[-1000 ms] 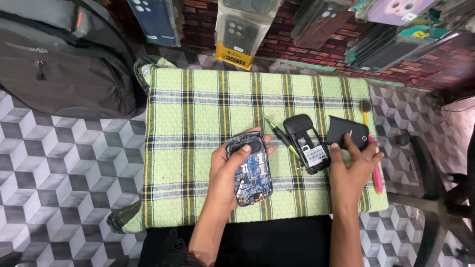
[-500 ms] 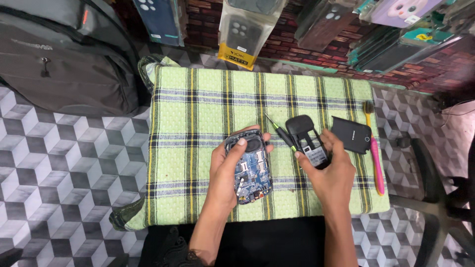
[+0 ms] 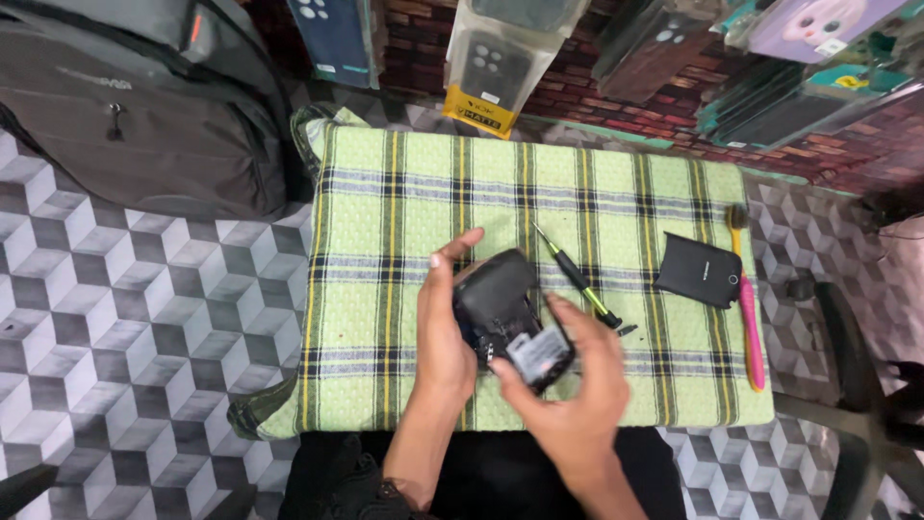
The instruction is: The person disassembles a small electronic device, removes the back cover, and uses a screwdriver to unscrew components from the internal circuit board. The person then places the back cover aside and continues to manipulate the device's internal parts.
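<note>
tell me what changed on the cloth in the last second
The right hand left the black cover, picked the dark phone body off the cloth and brought it over to the left hand, covering the opened phone held there. The screwdriver, toothbrush and checked cloth stayed put.

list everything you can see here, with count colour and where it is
phone body: 1, black, held in both hands over the cloth
screwdriver: 1, black and green, on the cloth right of the phone body
back cover: 1, black, on the cloth's right part
toothbrush: 1, pink handle, by the cloth's right edge
cloth: 1, green plaid, on the work surface
backpack: 1, grey, on the floor at upper left
phone cases: several, mixed colours, hanging along the top
floor: grey cube-pattern tiles
left hand: 1, gripping the phone body
right hand: 1, on the phone body's lower end
</note>
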